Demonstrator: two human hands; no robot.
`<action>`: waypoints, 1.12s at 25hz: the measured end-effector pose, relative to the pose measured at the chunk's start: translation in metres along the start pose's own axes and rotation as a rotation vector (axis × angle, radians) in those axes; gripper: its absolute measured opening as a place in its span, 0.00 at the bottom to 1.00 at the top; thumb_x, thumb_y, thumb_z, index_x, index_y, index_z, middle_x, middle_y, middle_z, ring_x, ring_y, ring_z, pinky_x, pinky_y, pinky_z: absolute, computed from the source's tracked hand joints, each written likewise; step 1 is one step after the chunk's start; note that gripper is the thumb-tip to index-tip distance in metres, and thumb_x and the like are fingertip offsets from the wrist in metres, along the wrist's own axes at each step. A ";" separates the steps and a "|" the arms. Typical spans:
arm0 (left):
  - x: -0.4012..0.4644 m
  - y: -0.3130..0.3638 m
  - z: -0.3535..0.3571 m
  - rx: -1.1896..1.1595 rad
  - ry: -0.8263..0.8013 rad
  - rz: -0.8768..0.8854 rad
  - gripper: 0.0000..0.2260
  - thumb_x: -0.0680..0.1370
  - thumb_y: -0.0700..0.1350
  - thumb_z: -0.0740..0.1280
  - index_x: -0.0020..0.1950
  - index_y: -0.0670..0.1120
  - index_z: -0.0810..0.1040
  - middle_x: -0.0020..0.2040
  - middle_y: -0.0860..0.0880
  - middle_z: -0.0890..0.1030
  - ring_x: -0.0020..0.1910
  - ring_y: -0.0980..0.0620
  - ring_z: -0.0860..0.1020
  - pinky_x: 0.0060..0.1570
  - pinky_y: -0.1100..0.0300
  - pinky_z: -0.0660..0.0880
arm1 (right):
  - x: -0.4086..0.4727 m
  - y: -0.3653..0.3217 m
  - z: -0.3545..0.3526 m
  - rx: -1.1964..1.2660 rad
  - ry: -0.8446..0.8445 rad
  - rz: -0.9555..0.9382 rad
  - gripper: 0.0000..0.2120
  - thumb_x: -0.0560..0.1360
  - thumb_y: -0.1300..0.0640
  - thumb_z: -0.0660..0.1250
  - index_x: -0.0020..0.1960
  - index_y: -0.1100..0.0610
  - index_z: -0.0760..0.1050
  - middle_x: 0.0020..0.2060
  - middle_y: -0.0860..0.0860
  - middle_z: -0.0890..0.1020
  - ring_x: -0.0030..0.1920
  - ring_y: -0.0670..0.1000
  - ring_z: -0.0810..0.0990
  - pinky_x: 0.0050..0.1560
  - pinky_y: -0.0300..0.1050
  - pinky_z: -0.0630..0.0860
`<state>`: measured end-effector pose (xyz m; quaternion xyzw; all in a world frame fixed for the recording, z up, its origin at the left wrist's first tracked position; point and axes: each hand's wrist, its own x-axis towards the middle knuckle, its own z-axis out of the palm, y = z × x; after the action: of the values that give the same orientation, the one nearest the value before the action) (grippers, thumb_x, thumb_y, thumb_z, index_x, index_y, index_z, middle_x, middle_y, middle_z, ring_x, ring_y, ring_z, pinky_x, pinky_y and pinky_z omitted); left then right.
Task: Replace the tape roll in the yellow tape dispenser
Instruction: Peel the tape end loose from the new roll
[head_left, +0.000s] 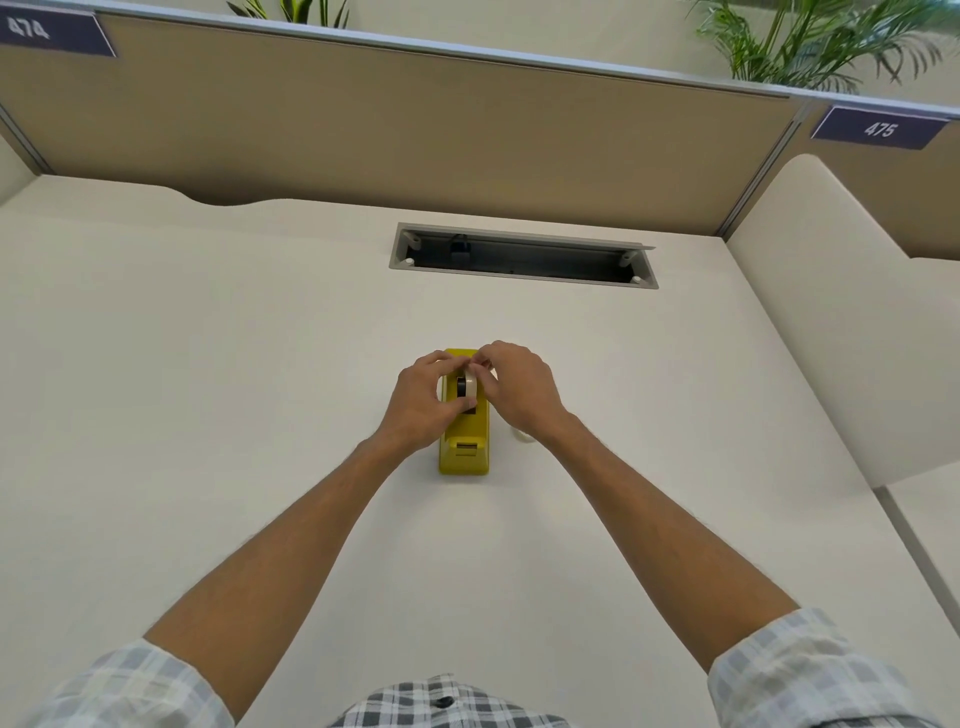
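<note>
The yellow tape dispenser (464, 447) stands on the white desk near the middle, its cutter end toward me. A whitish tape roll (470, 385) with a black core sits upright in the dispenser's cradle. My left hand (423, 402) grips the roll from the left, thumb on its near side. My right hand (514, 387) pinches the top of the roll from the right with its fingertips. Behind my right wrist part of another pale tape roll (523, 435) lies on the desk, mostly hidden.
A grey cable slot (522, 254) is cut into the white desk (208, 389) behind the dispenser. A tan partition (415, 130) closes the back, and a white divider (831, 338) stands at the right. Plants rise beyond the partition.
</note>
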<state>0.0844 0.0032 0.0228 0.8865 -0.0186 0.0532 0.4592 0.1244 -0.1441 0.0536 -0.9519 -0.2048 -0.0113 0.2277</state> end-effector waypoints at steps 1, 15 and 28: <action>-0.001 0.000 0.000 0.001 0.003 -0.002 0.23 0.70 0.44 0.75 0.64 0.51 0.77 0.59 0.51 0.78 0.57 0.56 0.72 0.54 0.65 0.67 | -0.002 0.000 0.000 0.007 0.003 0.003 0.10 0.80 0.54 0.60 0.51 0.56 0.79 0.47 0.51 0.82 0.47 0.52 0.78 0.45 0.49 0.76; -0.009 0.001 0.001 0.023 0.041 -0.024 0.20 0.71 0.49 0.75 0.62 0.51 0.79 0.68 0.48 0.73 0.64 0.47 0.73 0.58 0.58 0.70 | -0.011 0.008 0.006 0.235 0.080 0.035 0.08 0.76 0.53 0.66 0.51 0.53 0.81 0.46 0.48 0.85 0.47 0.47 0.81 0.48 0.42 0.76; -0.012 0.002 -0.001 0.056 0.011 0.079 0.17 0.72 0.46 0.74 0.59 0.47 0.79 0.65 0.45 0.75 0.63 0.44 0.75 0.62 0.44 0.73 | -0.026 0.007 0.008 0.102 0.111 -0.033 0.10 0.79 0.50 0.63 0.55 0.51 0.81 0.51 0.48 0.84 0.51 0.50 0.80 0.47 0.47 0.76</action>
<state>0.0725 0.0027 0.0235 0.8974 -0.0495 0.0769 0.4317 0.1031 -0.1564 0.0408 -0.9334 -0.2080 -0.0572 0.2869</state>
